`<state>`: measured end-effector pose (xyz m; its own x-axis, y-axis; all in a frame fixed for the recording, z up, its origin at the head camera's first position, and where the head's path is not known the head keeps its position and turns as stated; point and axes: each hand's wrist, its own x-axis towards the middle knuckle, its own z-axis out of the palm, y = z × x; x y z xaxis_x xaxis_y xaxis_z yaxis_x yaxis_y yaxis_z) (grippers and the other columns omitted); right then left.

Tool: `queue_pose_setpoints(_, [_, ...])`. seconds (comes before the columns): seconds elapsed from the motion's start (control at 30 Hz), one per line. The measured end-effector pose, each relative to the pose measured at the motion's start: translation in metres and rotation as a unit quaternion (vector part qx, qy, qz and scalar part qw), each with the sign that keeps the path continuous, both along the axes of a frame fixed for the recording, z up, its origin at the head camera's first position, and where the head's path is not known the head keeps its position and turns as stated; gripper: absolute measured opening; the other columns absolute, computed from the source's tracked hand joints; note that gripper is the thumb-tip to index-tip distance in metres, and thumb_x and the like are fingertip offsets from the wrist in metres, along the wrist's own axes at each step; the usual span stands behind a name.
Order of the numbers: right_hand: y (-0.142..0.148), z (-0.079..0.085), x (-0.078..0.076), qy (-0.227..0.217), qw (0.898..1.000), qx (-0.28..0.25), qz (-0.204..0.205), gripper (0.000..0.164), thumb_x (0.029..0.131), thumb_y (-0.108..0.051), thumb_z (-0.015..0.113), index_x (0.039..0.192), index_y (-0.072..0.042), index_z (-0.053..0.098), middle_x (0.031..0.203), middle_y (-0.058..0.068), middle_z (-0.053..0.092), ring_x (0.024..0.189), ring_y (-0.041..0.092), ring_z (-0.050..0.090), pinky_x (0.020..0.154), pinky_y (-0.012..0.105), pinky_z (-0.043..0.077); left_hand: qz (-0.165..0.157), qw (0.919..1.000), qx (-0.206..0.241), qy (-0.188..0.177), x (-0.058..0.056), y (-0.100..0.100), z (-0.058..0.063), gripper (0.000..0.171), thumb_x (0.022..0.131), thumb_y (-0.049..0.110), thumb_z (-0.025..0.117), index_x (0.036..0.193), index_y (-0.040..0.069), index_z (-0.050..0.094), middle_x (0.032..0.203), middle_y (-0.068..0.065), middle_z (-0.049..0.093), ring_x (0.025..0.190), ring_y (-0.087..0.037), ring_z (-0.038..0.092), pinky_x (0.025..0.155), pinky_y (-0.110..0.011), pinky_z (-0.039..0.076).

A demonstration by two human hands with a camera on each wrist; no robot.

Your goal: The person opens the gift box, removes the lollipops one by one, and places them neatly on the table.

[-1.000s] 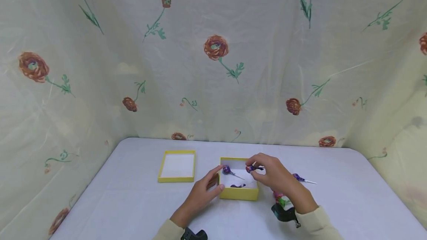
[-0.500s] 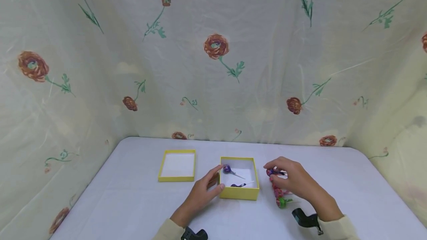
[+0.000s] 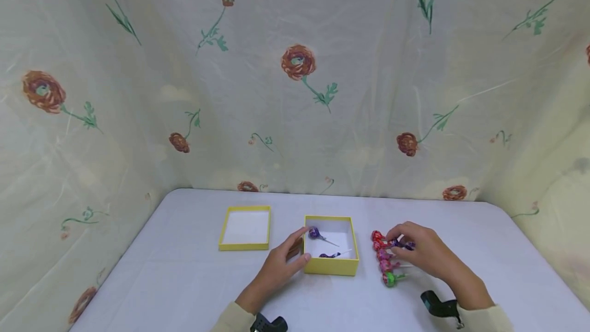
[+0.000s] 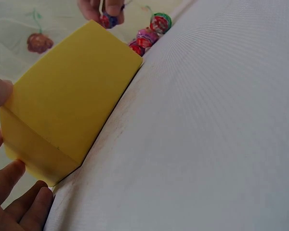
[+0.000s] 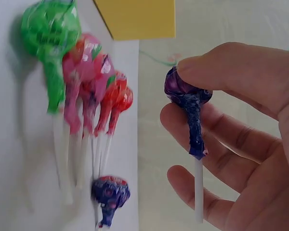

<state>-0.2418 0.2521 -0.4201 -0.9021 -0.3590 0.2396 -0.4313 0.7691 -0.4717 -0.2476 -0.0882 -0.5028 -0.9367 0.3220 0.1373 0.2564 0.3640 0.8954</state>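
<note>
My right hand (image 3: 426,250) pinches a purple-wrapped lollipop (image 5: 190,94) by its candy head, between thumb and fingertips, its white stick pointing down in the right wrist view. It hovers over a row of lollipops on the table: green (image 5: 50,36), pink (image 5: 82,62) and red (image 5: 119,96). Another purple lollipop (image 5: 111,195) lies beyond them, covered by the hand in the head view. My left hand (image 3: 278,268) rests against the left side of an open yellow box (image 3: 331,266), fingers fairly straight. Two purple lollipops lie inside; one (image 3: 314,233) is near the back left corner.
A yellow box lid (image 3: 244,246) lies inside-up to the left of the box on the white-covered table (image 3: 175,270). Flower-printed curtains (image 3: 359,91) hang around the table's back and sides. Dark wrist cameras (image 3: 440,305) are strapped to both wrists.
My right hand has carried the purple lollipop from above the box rightward to the row, uncovering the green, pink and red lollipops. My left hand has stayed at the box.
</note>
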Motion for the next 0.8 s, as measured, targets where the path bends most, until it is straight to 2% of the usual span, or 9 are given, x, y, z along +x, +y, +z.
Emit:
queue_pose_setpoints(0.17, [0.008, -0.003, 0.0, 0.0, 1.0, -0.001, -0.005, 0.018, 0.082, -0.008, 0.075, 0.097, -0.014, 0.068, 0.096, -0.004, 0.066, 0.081, 0.011, 0.061, 0.071, 0.028, 0.058, -0.001, 1.0, 0.002, -0.002, 0.0, 0.0, 0.0, 0.059, 0.095, 0.039, 0.058, 0.149, 0.037, 0.034, 0.153, 0.008, 0.034, 0.136, -0.022, 0.04, 0.11, -0.036, 0.039])
queue_pose_setpoints(0.47, [0.02, -0.009, -0.002, 0.003, 1.0, 0.003, -0.011, 0.021, 0.081, -0.007, 0.075, 0.101, -0.008, 0.069, 0.097, 0.001, 0.065, 0.085, 0.018, 0.062, 0.075, 0.04, 0.058, 0.003, 1.0, -0.001, 0.003, 0.001, 0.0, 0.002, 0.058, 0.095, 0.038, 0.058, 0.149, 0.038, 0.034, 0.153, 0.006, 0.034, 0.136, -0.022, 0.041, 0.11, -0.036, 0.039])
queue_pose_setpoints(0.63, [0.026, -0.016, -0.003, 0.009, 1.0, 0.013, -0.017, 0.018, 0.08, -0.007, 0.075, 0.097, -0.01, 0.069, 0.092, -0.003, 0.062, 0.083, 0.016, 0.059, 0.072, 0.038, 0.057, 0.004, 1.0, 0.0, 0.005, 0.001, 0.0, 0.001, 0.058, 0.095, 0.037, 0.058, 0.149, 0.037, 0.034, 0.153, 0.008, 0.034, 0.136, -0.02, 0.041, 0.11, -0.034, 0.039])
queue_pose_setpoints(0.8, [0.029, -0.019, -0.005, -0.009, 0.999, 0.024, -0.025, 0.017, 0.08, -0.006, 0.074, 0.097, -0.01, 0.07, 0.089, -0.004, 0.062, 0.081, 0.015, 0.057, 0.073, 0.039, 0.055, 0.001, 1.0, 0.005, 0.001, 0.001, 0.0, 0.002, 0.058, 0.095, 0.037, 0.058, 0.149, 0.037, 0.035, 0.153, 0.009, 0.034, 0.136, -0.02, 0.04, 0.11, -0.035, 0.039])
